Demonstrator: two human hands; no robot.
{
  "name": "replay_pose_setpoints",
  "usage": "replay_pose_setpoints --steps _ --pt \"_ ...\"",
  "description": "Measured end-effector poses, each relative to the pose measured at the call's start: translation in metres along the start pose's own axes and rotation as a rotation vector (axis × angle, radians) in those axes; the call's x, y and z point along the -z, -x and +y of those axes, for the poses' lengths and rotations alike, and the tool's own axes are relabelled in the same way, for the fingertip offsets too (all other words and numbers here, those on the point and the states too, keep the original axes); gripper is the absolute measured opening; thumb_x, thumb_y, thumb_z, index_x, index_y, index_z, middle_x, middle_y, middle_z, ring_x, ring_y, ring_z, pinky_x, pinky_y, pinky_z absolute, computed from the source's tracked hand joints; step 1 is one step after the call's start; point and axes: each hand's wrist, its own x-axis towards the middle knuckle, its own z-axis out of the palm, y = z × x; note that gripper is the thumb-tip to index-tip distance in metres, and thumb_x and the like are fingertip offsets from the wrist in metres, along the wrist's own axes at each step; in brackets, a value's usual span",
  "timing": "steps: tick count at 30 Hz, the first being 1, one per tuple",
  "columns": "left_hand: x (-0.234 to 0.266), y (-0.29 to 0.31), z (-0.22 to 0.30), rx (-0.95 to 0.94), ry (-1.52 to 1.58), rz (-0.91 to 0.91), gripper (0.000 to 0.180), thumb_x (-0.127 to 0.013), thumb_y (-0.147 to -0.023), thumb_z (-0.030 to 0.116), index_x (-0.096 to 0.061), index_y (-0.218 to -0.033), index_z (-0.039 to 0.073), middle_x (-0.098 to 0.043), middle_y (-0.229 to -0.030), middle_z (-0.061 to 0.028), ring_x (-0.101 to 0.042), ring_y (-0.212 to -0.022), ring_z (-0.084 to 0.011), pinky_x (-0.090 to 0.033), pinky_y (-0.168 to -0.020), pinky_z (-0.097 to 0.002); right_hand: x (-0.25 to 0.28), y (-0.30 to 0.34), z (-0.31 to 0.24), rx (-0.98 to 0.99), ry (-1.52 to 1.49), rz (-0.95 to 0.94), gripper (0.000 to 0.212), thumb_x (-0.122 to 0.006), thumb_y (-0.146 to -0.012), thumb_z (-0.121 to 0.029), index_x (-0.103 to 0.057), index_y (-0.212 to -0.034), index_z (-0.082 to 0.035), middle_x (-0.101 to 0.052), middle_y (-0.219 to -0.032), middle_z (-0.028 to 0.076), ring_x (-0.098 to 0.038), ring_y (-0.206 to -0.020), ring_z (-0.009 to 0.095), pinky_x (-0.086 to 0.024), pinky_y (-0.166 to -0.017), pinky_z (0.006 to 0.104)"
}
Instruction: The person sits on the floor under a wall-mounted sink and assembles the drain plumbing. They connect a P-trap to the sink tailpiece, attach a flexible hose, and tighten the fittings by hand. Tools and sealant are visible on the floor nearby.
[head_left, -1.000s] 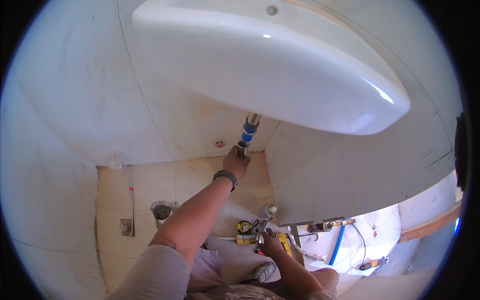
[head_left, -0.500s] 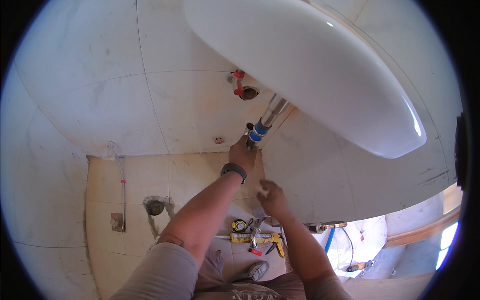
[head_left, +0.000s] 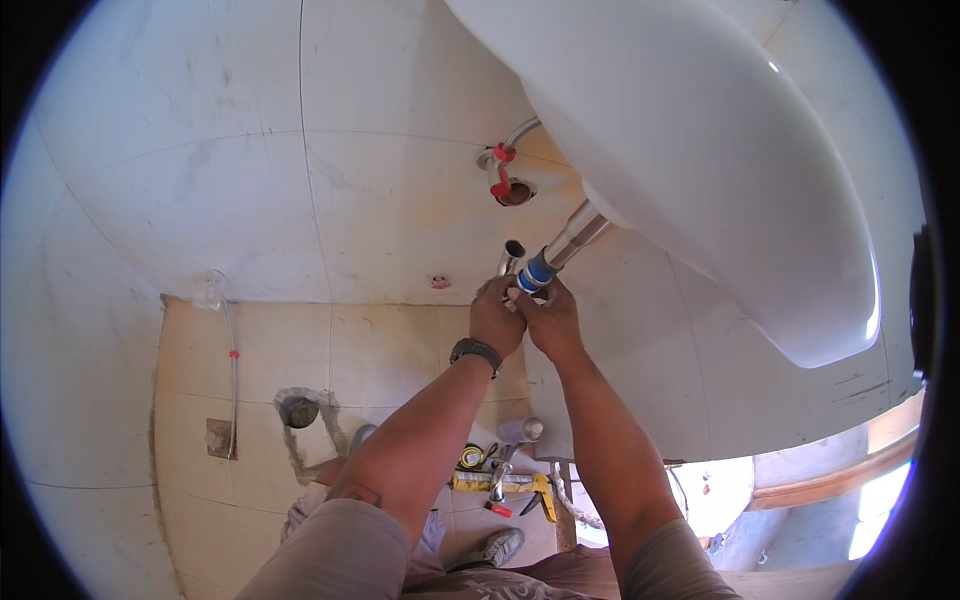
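Observation:
Below the white washbasin [head_left: 700, 150] a chrome drain pipe [head_left: 580, 230] slants down to a blue ring [head_left: 538, 271]. At its lower end my left hand [head_left: 497, 318] is closed round the chrome drain trap, whose open outlet pipe [head_left: 512, 252] sticks up above my fingers. My right hand [head_left: 553, 320] is closed at the trap as well, just under the blue ring, thumb and fingers against it. The fingers hide most of the trap's body.
On the wall are a valve with red parts [head_left: 499, 170] and a round drain hole [head_left: 515, 193]. A floor hole [head_left: 299, 411] lies left of my arm. Near my feet are a caulking gun [head_left: 515, 482], a tape measure [head_left: 471, 457], a tap [head_left: 500, 470] and a whitish cylinder [head_left: 520, 430].
My right hand has risen from low on the right and taken hold of the trap beside my left hand. The view has shifted, so the basin appears farther right.

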Motion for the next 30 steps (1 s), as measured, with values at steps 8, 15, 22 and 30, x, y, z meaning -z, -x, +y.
replay_pose_setpoints --steps 8,15,22,30 --pt "0.003 -0.033 0.001 1.068 0.894 -0.107 0.03 -0.053 -0.105 0.027 -0.053 -0.127 0.006 -0.065 -0.113 -0.0134 -0.068 -0.09 -0.0242 -0.059 -0.076 -0.0422 0.019 -0.003 -0.012 -0.06 -0.07 -0.096 0.043 -0.078 -0.09 -0.023 -0.066 -0.124 0.001 -0.075 -0.109 0.016 -0.071 -0.102 0.025 -0.054 -0.092 0.038" --pt "-0.013 -0.04 -0.003 1.076 1.012 -0.087 0.024 -0.044 -0.107 0.017 -0.061 -0.115 0.001 -0.062 -0.092 -0.0084 -0.062 -0.075 -0.0187 -0.052 -0.059 -0.0319 0.032 -0.013 -0.013 -0.134 -0.047 -0.254 0.048 -0.079 -0.091 -0.024 -0.062 -0.129 0.002 -0.072 -0.113 0.013 -0.067 -0.11 0.021 -0.052 -0.097 0.0362" --pt "-0.02 -0.036 -0.005 1.117 1.067 -0.005 0.024 -0.049 -0.104 0.02 -0.049 -0.123 0.005 -0.066 -0.093 -0.0118 -0.061 -0.069 -0.0195 -0.046 -0.052 -0.0305 0.039 -0.009 -0.017 -0.007 -0.251 -0.246 0.063 -0.077 -0.095 -0.021 -0.05 -0.147 0.002 -0.067 -0.128 0.013 -0.063 -0.122 0.023 -0.049 -0.105 0.0373" --pt "-0.011 -0.04 0.022 1.159 1.008 0.014 0.013 -0.046 -0.106 0.02 -0.05 -0.103 0.008 -0.053 -0.078 -0.0034 -0.052 -0.063 -0.0154 -0.038 -0.05 -0.0303 0.042 -0.016 -0.014 0.002 -0.161 -0.274 0.057 -0.073 -0.098 -0.023 -0.053 -0.145 0.002 -0.067 -0.132 0.013 -0.063 -0.123 0.021 -0.049 -0.106 0.037"
